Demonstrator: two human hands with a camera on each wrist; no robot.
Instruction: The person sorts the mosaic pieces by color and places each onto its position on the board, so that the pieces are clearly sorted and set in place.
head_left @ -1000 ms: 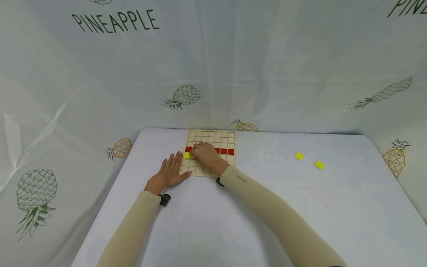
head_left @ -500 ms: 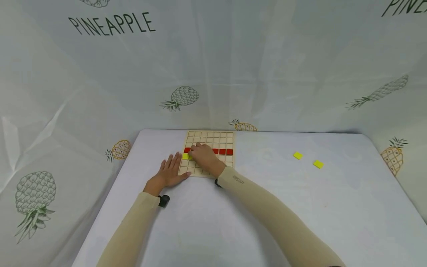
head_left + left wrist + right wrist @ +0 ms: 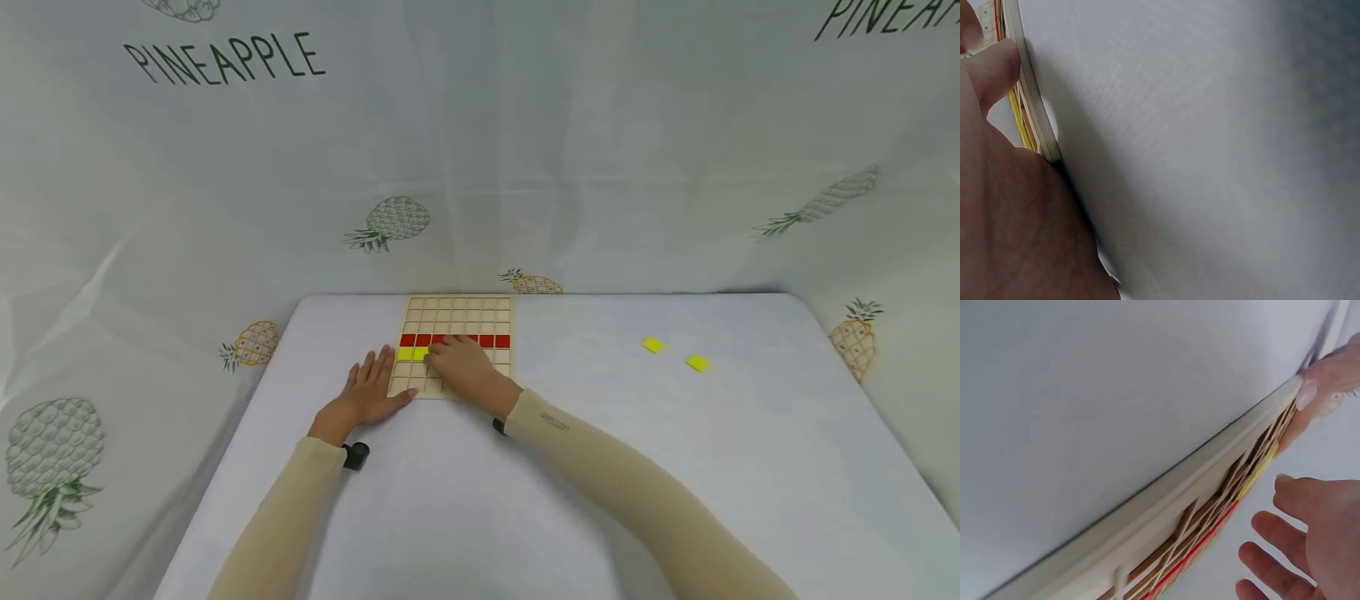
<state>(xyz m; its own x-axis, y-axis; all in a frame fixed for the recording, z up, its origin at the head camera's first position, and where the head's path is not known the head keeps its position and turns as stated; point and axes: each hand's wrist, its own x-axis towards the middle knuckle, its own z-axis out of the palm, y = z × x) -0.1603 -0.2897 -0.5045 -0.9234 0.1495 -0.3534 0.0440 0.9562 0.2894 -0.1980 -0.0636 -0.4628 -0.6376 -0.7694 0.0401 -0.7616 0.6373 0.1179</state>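
Observation:
A wooden grid board (image 3: 457,305) lies at the table's back edge. Red square tiles (image 3: 502,341) form a row across it, partly covered by my right hand (image 3: 467,369). Two yellow tiles (image 3: 413,354) sit side by side in the row in front, at the left end. My right fingertips are at the right yellow tile's edge; in the right wrist view the fingers (image 3: 1279,569) are loosely bent, with nothing seen between them and the thumb. My left hand (image 3: 365,396) rests flat with fingers spread along the board's left side, its thumb at the near left corner.
Two loose yellow tiles (image 3: 653,345) lie apart on the white table (image 3: 450,500), right of the board. Behind the table hangs a pale cloth (image 3: 615,167) printed with pineapples. Each wrist wears a black device (image 3: 356,456).
My right hand has shifted back from the left end of the rows, baring both yellow tiles and more red ones. The left hand stays at the board's side. The head view has turned slightly right.

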